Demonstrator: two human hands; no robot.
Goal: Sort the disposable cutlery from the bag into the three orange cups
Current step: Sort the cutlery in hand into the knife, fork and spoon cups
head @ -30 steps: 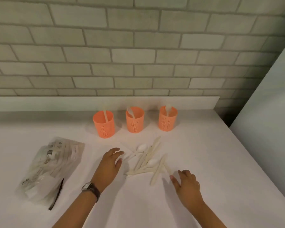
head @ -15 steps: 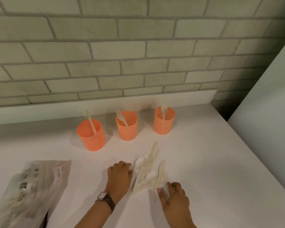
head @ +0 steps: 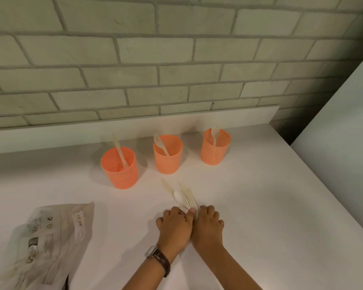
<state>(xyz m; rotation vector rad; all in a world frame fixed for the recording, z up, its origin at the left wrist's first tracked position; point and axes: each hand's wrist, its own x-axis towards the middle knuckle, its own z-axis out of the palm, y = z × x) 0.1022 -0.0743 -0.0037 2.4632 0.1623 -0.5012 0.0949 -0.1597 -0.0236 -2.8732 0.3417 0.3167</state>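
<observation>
A person's left hand (head: 174, 225) and right hand (head: 208, 223) meet side by side, knuckles up, at the lower centre of the frame on a white counter (head: 264, 206); the fingers of both curl down over the near ends of the loose cutlery (head: 181, 195), holding the pale pieces gathered into 1 narrow bundle between them, with a left fingertip lying on top of the handles; how tightly either hand grips is hidden beneath the knuckles; the bundle fans out from the hands toward the upper left, a spoon bowl and fork tines showing among its pieces; beyond it, across the middle of the frame, stand 3 orange perforated cups in a row, all upright and apart from one another; the left cup (head: 120, 170) holds 1 knife (head: 118, 149) leaning against its rim, the middle cup (head: 168, 159) holds 1 fork (head: 160, 143) with tines up, and the right cup (head: 215, 149) holds 1 spoon (head: 214, 132) with bowl up; the crumpled printed bag (head: 48, 241) lies flat at the lower left, well apart from the hands; a wristwatch (head: 158, 258) on a dark strap circles the left wrist; a pale brick wall (head: 176, 59) fills the upper half of the frame above the counter's white upstand (head: 50, 136).
</observation>
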